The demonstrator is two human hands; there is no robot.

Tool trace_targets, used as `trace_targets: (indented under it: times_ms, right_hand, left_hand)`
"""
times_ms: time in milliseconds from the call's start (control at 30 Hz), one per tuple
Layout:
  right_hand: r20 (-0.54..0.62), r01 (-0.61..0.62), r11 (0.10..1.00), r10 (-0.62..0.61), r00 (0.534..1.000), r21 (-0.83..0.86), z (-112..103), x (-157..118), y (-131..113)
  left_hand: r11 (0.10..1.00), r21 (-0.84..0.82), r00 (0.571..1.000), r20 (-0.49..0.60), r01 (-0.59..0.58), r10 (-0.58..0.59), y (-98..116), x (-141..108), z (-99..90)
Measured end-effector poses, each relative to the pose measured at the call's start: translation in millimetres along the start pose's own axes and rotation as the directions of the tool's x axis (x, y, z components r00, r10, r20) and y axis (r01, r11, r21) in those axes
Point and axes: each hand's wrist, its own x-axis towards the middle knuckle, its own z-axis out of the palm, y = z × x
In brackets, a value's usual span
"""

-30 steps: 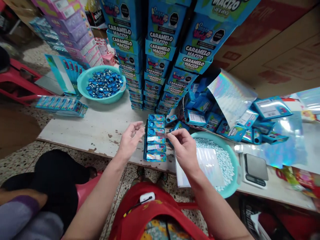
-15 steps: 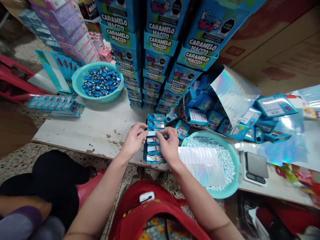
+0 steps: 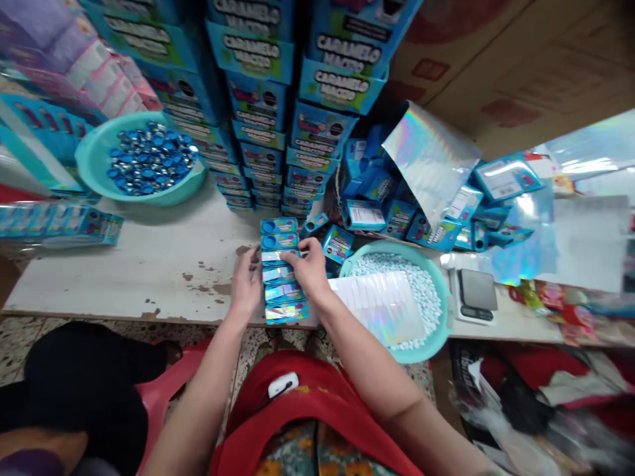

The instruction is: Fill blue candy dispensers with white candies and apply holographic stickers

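Parted right fingers (image 3: 297, 264) apparently press a shiny strip (image 3: 272, 256) onto blue boxes (image 3: 282, 273) below; left fingers' (image 3: 250, 261) grip is unclear. Smoothing seems due.

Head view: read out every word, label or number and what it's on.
"CARAMELO MACIZO": stacked blue boxes, repeated.
Too small or blurred: those boxes' logos, row of small boxes, loose white-labelled boxes, lettered dark bag, red-marked carton, all other print.

We're seeing bright blue on the small boxes (image 3: 278, 240), rainbow silver flashing off the loose sheet (image 3: 429, 162), turquoise on the basin (image 3: 444, 311), pale blue among its pellets (image 3: 424, 281), brown blotches across the white table (image 3: 149, 264), pink on the seat (image 3: 157, 400)!
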Motion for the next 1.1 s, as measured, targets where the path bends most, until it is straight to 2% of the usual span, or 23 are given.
trace_targets:
  times_ms: [100,133,200,267,300,333,367,400,433,467,533,600,667,767,933,1100]
  right_hand:
    - [0.035,-0.011,0.999,0.01,0.999,0.045,-11.5,3.0,-2.4]
    - [0.081,-0.011,0.995,0.002,0.997,0.1,-21.4,2.7,-1.5]
    - [0.143,0.016,0.981,-0.044,0.989,0.193,-50.3,-0.3,6.0]
    - [0.117,0.115,0.984,-0.131,0.984,0.139,-85.3,-5.3,21.6]
    - [0.092,0.186,0.982,-0.189,0.978,0.044,-101.7,-7.6,31.8]
    - [0.086,0.263,0.963,-0.258,0.962,-0.064,-115.6,-9.6,42.7]
    - [0.106,0.339,0.925,-0.325,0.94,-0.17,-126.1,-11.3,53.7]
    - [0.149,0.409,0.874,-0.382,0.912,-0.26,-132.8,-12.7,64.2]
    - [0.203,0.469,0.819,-0.423,0.883,-0.331,-136.0,-14.1,73.7]
    - [0.255,0.51,0.768,-0.442,0.86,-0.387,-136.3,-15.7,82.0]
    - [0.338,0.551,0.69,-0.437,0.834,-0.469,-132.2,-19.4,94.8]
    - [0.381,0.565,0.646,-0.419,0.824,-0.513,-127.9,-23.6,103.2]
    - [0.407,0.58,0.627,-0.415,0.814,-0.52,-127.3,-27.2,108.5]
    - [0.456,0.613,0.61,-0.416,0.787,-0.502,-132.5,-31.6,112.9]
    - [0.536,0.653,0.579,-0.391,0.748,-0.488,-141.3,-40.4,114.7]
    - [0.569,0.674,0.563,-0.386,0.726,-0.478,-147.5,-47.0,112.0]
  left_hand:
    - [0.921,0.295,0.966,0.122,-0.253,0.227,-1.2,-3.0,-21.1]
    - [0.882,0.376,0.959,0.118,-0.284,0.258,1.7,-7.9,-30.5]
    - [0.837,0.465,0.941,-0.021,-0.29,0.337,14.6,-28.5,-46.5]
    - [0.842,0.418,0.881,-0.169,-0.341,0.441,37.0,-63.0,-49.1]
    - [0.846,0.343,0.859,-0.169,-0.409,0.484,50.2,-82.6,-42.6]
    - [0.856,0.227,0.865,-0.093,-0.464,0.493,63.2,-101.1,-30.4]
    - [0.886,0.091,0.89,0.053,-0.455,0.452,74.8,-116.6,-13.2]
    - [0.943,-0.006,0.926,0.186,-0.332,0.328,83.7,-127.5,7.8]
    - [0.986,-0.058,0.943,0.289,-0.154,0.164,89.1,-133.1,31.0]
    - [0.996,-0.083,0.935,0.355,0.044,-0.012,90.7,-133.5,54.5]
    - [0.923,-0.164,0.887,0.375,0.349,-0.269,84.5,-122.6,96.1]
    - [0.821,-0.287,0.849,0.365,0.493,-0.382,72.9,-105.9,124.6]
    - [0.748,-0.388,0.836,0.357,0.538,-0.416,64.0,-93.5,139.3]
    - [0.704,-0.447,0.833,0.333,0.552,-0.442,61.3,-88.8,145.8]
    - [0.719,-0.43,0.838,0.291,0.545,-0.461,61.8,-93.3,148.3]
    - [0.79,-0.409,0.889,0.232,0.458,-0.395,53.4,-92.5,151.9]
